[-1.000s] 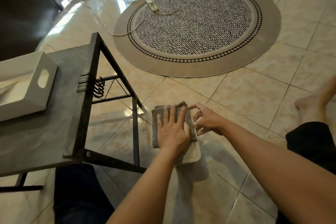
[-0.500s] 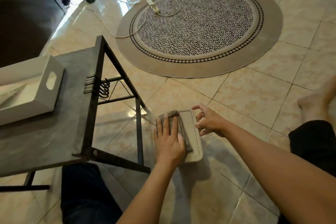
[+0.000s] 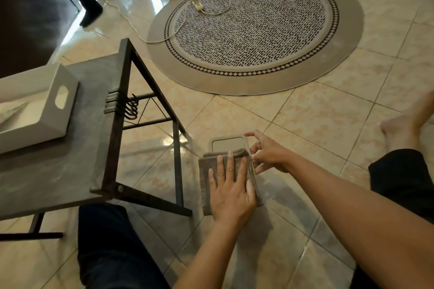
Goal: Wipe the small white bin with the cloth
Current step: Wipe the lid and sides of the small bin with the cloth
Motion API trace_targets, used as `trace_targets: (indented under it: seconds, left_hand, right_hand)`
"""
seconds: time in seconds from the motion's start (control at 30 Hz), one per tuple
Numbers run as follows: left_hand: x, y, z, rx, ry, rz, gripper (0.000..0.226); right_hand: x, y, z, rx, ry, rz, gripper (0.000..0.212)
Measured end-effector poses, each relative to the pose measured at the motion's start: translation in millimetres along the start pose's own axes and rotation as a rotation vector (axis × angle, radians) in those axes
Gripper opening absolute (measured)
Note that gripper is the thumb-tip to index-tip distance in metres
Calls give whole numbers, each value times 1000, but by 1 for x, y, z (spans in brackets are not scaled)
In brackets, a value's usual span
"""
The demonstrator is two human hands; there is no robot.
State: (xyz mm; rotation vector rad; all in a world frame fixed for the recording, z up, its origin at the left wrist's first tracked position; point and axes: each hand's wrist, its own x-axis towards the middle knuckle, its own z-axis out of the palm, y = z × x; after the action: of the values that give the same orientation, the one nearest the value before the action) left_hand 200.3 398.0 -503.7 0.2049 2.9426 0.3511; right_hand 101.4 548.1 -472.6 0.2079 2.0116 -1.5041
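Observation:
The small white bin [image 3: 227, 144] lies on the tiled floor in front of me, and only its far end shows. A folded grey cloth [image 3: 206, 172] covers the rest of it. My left hand [image 3: 231, 191] lies flat on the cloth with fingers spread, pressing it down onto the bin. My right hand [image 3: 270, 155] is at the bin's right edge, its fingertips touching the rim beside the cloth.
A low grey table with a dark metal frame [image 3: 70, 148] stands at left, close to the bin, with a white box [image 3: 54, 110] on it. Beyond are a round patterned rug [image 3: 258, 30], a power strip [image 3: 195, 1] with its cord, and another person's legs [image 3: 91, 4]. My bare foot [image 3: 399, 129] is at right.
My left hand has drawn the cloth along the bin toward me. The bin's far end is now uncovered and its near end is hidden. My right hand stays at the right edge.

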Motion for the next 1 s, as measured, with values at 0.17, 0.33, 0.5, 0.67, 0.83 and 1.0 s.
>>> trace_targets:
  seconds: [0.17, 0.33, 0.5, 0.67, 0.83, 1.0]
  left_hand:
    - [7, -19, -8, 1, -3, -68, 65]
    - [-8, 0, 0, 10, -12, 25, 64]
    - [1, -15, -5, 30, -4, -57, 64]
    - [-10, 2, -1, 19, -23, -22, 64]
    - [10, -6, -7, 18, -21, -64, 64]
    - [-4, 4, -5, 28, -26, -58, 63]
  right_hand:
    - [0, 2, 2, 6, 2, -9, 67]
    - [2, 3, 0, 15, 2, -8, 72]
    - [-1, 5, 3, 21, 21, -9, 67]
    - [1, 3, 1, 12, -7, -2, 74]
    - [-2, 2, 1, 21, -57, 16, 81]
    - [1, 1, 1, 27, -60, 10, 83]
